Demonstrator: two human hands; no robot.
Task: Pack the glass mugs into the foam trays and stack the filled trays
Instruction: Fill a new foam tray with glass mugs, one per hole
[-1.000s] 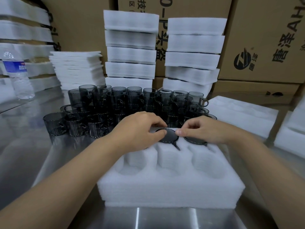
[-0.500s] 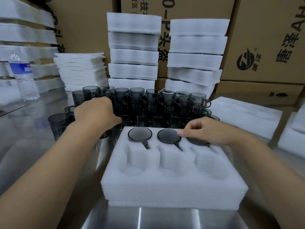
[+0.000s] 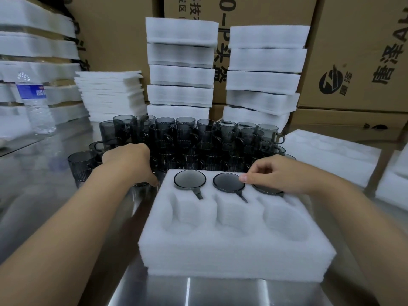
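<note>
A white foam tray [image 3: 231, 250] lies on the steel table in front of me. Its back row holds three dark glass mugs: left [image 3: 189, 179], middle [image 3: 227, 182] and right [image 3: 268, 191], the last partly hidden. The front pockets hold nothing. My right hand [image 3: 280, 173] hovers over the right mug with loosely curled fingers, its index tip touching the middle mug's rim. Several loose mugs [image 3: 187, 140] crowd behind the tray. My left hand [image 3: 130, 164] reaches down left of the tray, fingers curled over a loose mug [image 3: 141, 184] mostly hidden beneath it.
Two stacks of filled foam trays [image 3: 181, 62] [image 3: 265, 62] stand behind the mugs, before cardboard boxes [image 3: 353, 51]. Flat foam sheets [image 3: 110, 93] and a water bottle [image 3: 35, 104] sit at the back left. Another foam tray [image 3: 331, 151] lies to the right.
My left hand left the tray's left mug, swung left to the loose mugs and has dropped lower over one. My right hand has barely moved.
</note>
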